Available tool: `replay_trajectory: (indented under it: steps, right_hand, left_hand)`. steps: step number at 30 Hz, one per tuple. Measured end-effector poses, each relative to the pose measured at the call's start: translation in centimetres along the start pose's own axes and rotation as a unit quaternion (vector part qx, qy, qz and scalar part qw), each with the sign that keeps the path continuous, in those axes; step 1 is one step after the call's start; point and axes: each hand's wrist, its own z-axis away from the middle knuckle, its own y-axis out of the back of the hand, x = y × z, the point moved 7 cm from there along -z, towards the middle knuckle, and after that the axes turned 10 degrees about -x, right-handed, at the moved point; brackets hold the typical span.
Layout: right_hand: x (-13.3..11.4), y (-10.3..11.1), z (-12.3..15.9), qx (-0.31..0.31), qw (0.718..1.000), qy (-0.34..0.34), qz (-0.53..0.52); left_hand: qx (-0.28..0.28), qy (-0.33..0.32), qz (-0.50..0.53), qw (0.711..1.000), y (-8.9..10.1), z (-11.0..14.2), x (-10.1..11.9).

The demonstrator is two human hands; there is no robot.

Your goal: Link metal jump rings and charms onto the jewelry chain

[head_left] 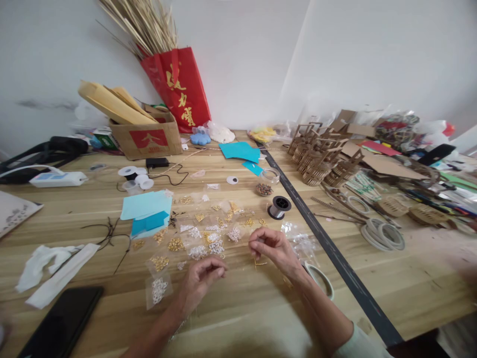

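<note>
My left hand (203, 278) rests on the wooden table (93, 318) with its fingers curled into a pinch; what it holds is too small to make out. My right hand (272, 247) is also pinched, just above a small gold finding (260, 262) lying on the wood. Between and beyond the hands lie several small clear bags of gold and silver beads (197, 238). One bag of silver beads (158, 290) sits left of my left hand. A spool of silver wire (279, 206) stands behind my right hand.
A black phone (61, 323) lies at the near left beside white tissue (44, 268). Blue paper sheets (147, 211), a bead jar (264, 188) and a cardboard box (147, 134) sit further back. Tape rolls (382, 233) and cardboard models (320, 151) crowd the right table.
</note>
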Motion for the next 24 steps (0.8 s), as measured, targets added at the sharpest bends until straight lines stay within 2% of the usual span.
replay_trajectory:
  steps: [7, 13, 18, 24]
  right_hand:
    - [0.6, -2.4, 0.4, -0.02, 0.998, 0.0, 0.054]
    - [1.6, -5.1, 0.8, -0.056, 0.986, -0.006, 0.159]
    - [2.8, -6.6, 1.3, -0.092, 0.973, -0.004, 0.211]
    - [2.9, -7.0, 1.5, -0.1, 0.968, 0.005, 0.229]
  left_hand:
    - [0.005, -0.004, -0.016, 1.0, -0.1, 0.1, 0.1]
    - [0.033, -0.046, -0.114, 0.992, 0.3, 0.7, 0.5]
    - [0.024, -0.083, -0.227, 0.97, -0.3, 1.3, 1.8]
    - [0.013, -0.146, -0.304, 0.941, -1.1, 1.6, 3.1]
